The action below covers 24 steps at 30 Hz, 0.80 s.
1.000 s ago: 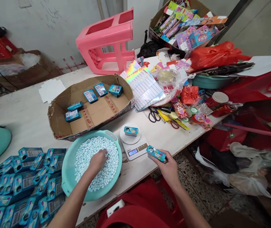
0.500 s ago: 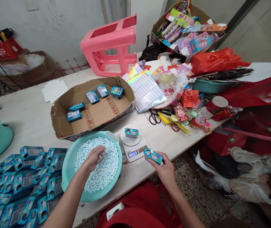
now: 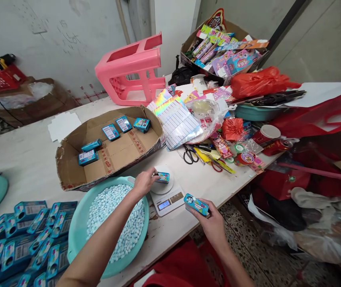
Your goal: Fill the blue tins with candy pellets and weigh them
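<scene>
My right hand (image 3: 210, 219) holds a small blue candy box (image 3: 198, 205), its round opening facing up with pale pieces showing in it, over the table's front edge. A second blue candy box (image 3: 163, 177) lies on the round plate of a white digital scale (image 3: 169, 203) with a lit display. At that box's left end is my left hand (image 3: 144, 183), fingertips pinched together over the opening; what they hold is hidden. Beneath my left forearm stands a turquoise basin (image 3: 72, 235) full of small pale-blue candies (image 3: 104, 207).
Many blue boxes (image 3: 28, 239) are grouped at the lower left. Behind the basin is a shallow cardboard box (image 3: 119, 147) with several blue boxes inside. A pink stool (image 3: 128, 63) lies on its side; scissors (image 3: 190, 155), shiny sheets (image 3: 178, 123) and packages crowd the right.
My left hand has moved from the candies in the basin up and right to the box on the scale. My right hand still holds its box; the view has shifted slightly.
</scene>
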Motion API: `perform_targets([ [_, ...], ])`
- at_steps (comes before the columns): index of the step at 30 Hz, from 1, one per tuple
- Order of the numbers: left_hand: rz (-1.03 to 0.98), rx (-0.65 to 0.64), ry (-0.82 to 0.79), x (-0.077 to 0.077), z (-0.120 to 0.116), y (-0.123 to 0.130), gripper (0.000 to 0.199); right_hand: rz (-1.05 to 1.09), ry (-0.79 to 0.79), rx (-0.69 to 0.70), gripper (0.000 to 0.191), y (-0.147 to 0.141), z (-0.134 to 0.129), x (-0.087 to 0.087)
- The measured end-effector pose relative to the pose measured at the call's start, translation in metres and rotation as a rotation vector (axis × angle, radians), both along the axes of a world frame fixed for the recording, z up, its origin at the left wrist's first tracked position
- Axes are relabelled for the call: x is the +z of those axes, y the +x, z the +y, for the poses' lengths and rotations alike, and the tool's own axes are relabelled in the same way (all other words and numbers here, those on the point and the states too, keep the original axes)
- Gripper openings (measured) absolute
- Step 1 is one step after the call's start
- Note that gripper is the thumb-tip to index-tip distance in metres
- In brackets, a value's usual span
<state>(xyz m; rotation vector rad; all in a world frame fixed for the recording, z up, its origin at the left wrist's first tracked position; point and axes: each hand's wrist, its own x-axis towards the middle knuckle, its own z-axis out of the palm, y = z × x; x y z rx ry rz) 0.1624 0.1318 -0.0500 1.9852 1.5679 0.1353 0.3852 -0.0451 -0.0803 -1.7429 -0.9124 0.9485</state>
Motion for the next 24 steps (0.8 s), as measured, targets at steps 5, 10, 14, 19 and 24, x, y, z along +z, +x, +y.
perform_targets([
  [5, -0.248, 0.137, 0.02, 0.005, -0.005, -0.018, 0.028, -0.014, -0.004, 0.012, 0.04, -0.001, 0.005, 0.003],
  [10, -0.22, 0.224, -0.037, 0.013, -0.037, -0.069, 0.035, -0.038, 0.01, 0.032, 0.039, -0.009, 0.009, 0.009],
  [14, 0.081, 0.202, -0.102, 0.0, -0.078, -0.113, 0.03, -0.04, 0.029, 0.048, 0.039, -0.014, 0.009, 0.01],
  [19, 0.255, 0.107, -0.097, -0.01, -0.104, -0.135, 0.027, -0.043, 0.028, 0.066, 0.037, -0.021, 0.004, 0.012],
  [24, 0.176, 0.159, 0.01, 0.006, -0.092, -0.12, 0.031, -0.045, 0.029, 0.058, 0.038, -0.024, -0.003, 0.012],
])
